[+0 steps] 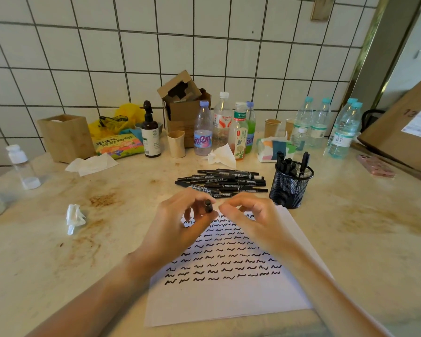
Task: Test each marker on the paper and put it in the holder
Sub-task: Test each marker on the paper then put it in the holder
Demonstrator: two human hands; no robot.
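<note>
Both hands met over the far end of the paper (229, 295): the left hand (180, 222) pinched a marker (208, 206); whether the curled right hand (250, 215) gripped it was unclear. Rows of squiggles filled the sheet, several markers stood in the holder (291, 188), and a pile (224, 182) just beyond awaited testing.

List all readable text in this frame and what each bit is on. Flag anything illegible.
"Wahaha": label of the white-capped bottle.
"东方": green top label of the tea bottle; the rest is too small.
"13": handwritten on the cardboard box, cut off; its white shipping label is blurred.
Snack bag: large Chinese characters, too blurred to quote.
Purple-capped bottle: logo only partly visible.
Markers, pump bottle: print too small.
</note>
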